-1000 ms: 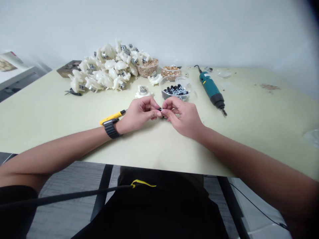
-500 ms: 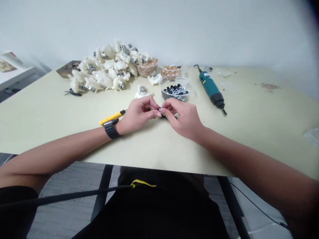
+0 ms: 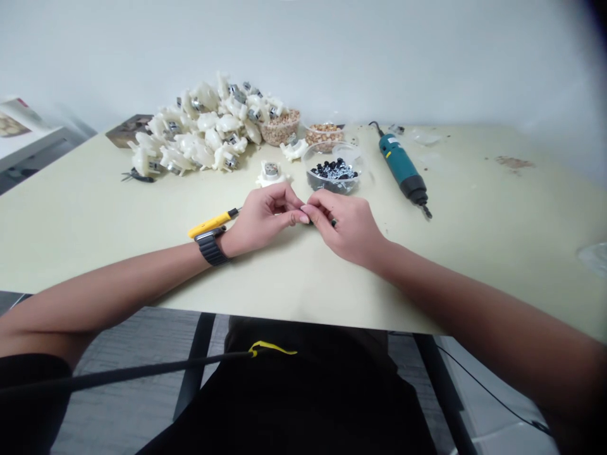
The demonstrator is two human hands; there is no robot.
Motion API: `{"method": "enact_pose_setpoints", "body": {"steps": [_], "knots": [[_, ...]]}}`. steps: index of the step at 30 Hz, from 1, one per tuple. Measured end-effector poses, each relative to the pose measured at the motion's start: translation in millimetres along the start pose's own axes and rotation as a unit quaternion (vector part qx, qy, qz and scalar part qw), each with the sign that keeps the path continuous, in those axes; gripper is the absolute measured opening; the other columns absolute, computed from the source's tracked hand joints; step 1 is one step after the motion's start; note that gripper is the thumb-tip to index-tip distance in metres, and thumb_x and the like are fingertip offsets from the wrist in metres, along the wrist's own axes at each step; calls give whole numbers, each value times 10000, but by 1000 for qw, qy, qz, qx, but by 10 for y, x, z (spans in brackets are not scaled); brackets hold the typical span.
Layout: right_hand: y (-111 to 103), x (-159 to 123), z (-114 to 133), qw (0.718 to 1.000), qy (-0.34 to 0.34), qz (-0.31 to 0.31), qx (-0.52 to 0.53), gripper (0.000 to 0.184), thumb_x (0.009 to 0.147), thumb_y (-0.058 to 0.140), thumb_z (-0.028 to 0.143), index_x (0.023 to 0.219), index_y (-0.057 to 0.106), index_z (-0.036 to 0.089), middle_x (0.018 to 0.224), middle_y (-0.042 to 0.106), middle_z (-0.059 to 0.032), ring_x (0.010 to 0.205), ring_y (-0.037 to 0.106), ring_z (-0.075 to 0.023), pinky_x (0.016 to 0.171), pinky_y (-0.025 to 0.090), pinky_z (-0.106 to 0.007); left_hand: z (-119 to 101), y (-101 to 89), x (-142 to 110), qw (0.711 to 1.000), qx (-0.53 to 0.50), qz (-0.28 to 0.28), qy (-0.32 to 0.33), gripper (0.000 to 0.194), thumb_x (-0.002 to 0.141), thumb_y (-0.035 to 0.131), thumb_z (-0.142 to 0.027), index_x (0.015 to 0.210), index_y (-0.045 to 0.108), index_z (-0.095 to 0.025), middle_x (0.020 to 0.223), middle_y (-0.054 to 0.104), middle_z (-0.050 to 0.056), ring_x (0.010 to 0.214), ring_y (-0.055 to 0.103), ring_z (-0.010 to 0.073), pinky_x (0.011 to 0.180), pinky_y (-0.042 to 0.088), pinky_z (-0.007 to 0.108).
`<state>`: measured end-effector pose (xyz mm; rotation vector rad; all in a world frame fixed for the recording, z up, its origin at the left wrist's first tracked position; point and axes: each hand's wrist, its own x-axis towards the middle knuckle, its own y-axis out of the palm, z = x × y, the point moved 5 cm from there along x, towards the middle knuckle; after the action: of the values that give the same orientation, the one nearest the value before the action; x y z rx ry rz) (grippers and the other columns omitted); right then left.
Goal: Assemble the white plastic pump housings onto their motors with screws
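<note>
Your left hand (image 3: pixel 268 217) and right hand (image 3: pixel 349 226) meet over the bench (image 3: pixel 294 294), midway between its left and right edges and nearer the front edge than the rear. Thumb and forefinger of each are pinched narrow on one small dark part (image 3: pixel 310 222), mostly covered by your fingertips; its shape cannot be told.

A yellow-handled tool (image 3: pixel 210 224) lies beside your left wrist, its tip hidden behind that hand. Just beyond your left hand sits a cream plastic piece (image 3: pixel 265 179) with a metal motor mounted in it. Beyond your right hand stands a clear tub (image 3: pixel 334 188) of black and silver small parts. A teal corded rotary tool (image 3: pixel 401 165) lies to its right, cord toward the rear edge. Similar cream pieces (image 3: pixel 199 145) are heaped toward the rear left corner.
</note>
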<state>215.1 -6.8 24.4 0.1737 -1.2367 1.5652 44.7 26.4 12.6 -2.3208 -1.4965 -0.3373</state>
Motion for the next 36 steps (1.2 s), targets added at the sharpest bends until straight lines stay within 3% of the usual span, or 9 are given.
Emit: {"method": "enact_pose_setpoints", "body": {"steps": [13,18,28,36], "knots": [[14,15,20,1000,1,22,14,314,1154,478,339,869,526,215,740,543,19,659,483,-129,647,330,-297,19,-14,-4,998,27,-5,51,500,679,1012,-532,803,689,-171,734,753,7,638,662,101,608,545,210],[4,26,21,998,13,56,29,238,1134,483,306,927,545,206,766,566,16,667,492,-132,655,336,-293,19,-21,-2,998,30,-17,49,518,679,1007,-550,789,664,-178,726,752,6,642,675,116,615,567,233],[-5,28,3,996,34,70,42,278,1141,468,319,908,566,202,757,570,12,673,491,-134,666,332,-295,-99,-41,-37,976,172,-26,130,513,796,905,-638,792,689,-172,733,761,25,652,663,124,623,530,241],[-10,33,48,995,36,69,54,340,1147,465,324,836,534,204,685,496,38,622,434,-114,633,302,-298,-161,-36,-68,961,211,-29,175,425,864,887,-545,806,689,-174,740,771,17,650,662,116,625,506,234]]}}
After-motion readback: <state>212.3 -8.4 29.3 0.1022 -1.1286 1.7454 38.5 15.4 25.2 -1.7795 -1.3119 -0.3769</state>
